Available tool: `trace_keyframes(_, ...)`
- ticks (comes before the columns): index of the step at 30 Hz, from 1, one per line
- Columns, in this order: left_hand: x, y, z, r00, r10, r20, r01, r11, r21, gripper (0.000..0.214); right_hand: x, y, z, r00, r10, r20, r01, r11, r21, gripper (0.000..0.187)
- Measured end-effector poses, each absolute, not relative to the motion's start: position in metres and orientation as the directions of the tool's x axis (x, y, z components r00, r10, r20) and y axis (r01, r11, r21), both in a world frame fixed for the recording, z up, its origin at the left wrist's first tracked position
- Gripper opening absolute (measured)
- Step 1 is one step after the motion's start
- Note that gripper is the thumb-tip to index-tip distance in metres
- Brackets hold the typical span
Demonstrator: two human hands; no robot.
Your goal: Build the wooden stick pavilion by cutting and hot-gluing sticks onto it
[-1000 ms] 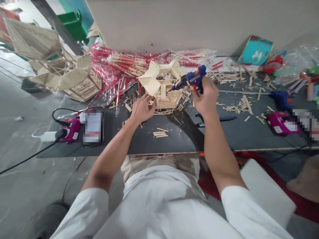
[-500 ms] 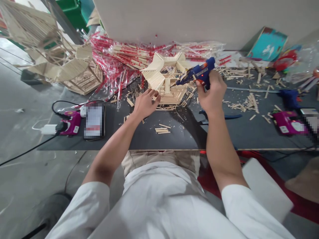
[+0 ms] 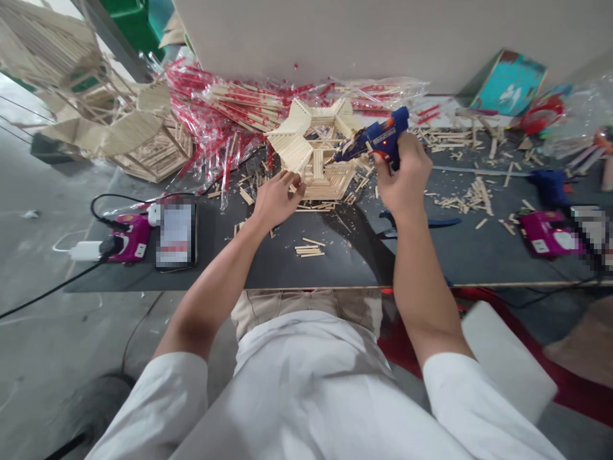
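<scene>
A hexagonal model of pale wooden sticks (image 3: 316,150) stands on the dark tabletop (image 3: 287,262). My left hand (image 3: 275,199) rests against its near left edge, fingers curled on the sticks there. My right hand (image 3: 403,179) is wrapped round the handle of a blue glue gun (image 3: 376,139), whose nozzle points left at the model's upper right part. A few loose sticks (image 3: 309,249) lie on the table in front of me.
Packs of sticks in red-printed wrappers (image 3: 225,118) pile up behind the model. Bigger stick structures (image 3: 110,128) stand at left. A phone (image 3: 175,233) and purple charger (image 3: 127,237) lie at left. Blue-handled cutters (image 3: 421,222), stick scraps (image 3: 467,198) and another purple device (image 3: 546,233) lie at right.
The view has shifted slightly. My right hand and the glue gun have edged up and right, then settled. My left hand stays on the model's near edge.
</scene>
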State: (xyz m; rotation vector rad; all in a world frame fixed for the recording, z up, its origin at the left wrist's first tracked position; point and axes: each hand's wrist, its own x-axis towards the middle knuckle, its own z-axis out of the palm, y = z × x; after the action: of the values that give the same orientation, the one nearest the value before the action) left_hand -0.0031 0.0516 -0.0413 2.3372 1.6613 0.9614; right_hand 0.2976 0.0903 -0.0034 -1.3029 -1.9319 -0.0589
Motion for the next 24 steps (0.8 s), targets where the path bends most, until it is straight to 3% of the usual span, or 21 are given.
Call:
trace_keyframes(10, -0.002, 0.052, -0.041, 0.195, 0.884, 0.426, 0.812, -0.389, 0.436, 0.017, 0.294, 0.09, -0.006, -0.042, 0.769, 0.638, 0.843, 0.371, -0.391, 0.045)
trace_keyframes(24, -0.003, 0.053, -0.042, 0.209, 0.897, 0.389, 0.836, -0.371, 0.405, 0.022, 0.285, 0.089, -0.003, -0.021, 0.775, 0.631, 0.856, 0.34, -0.389, 0.045)
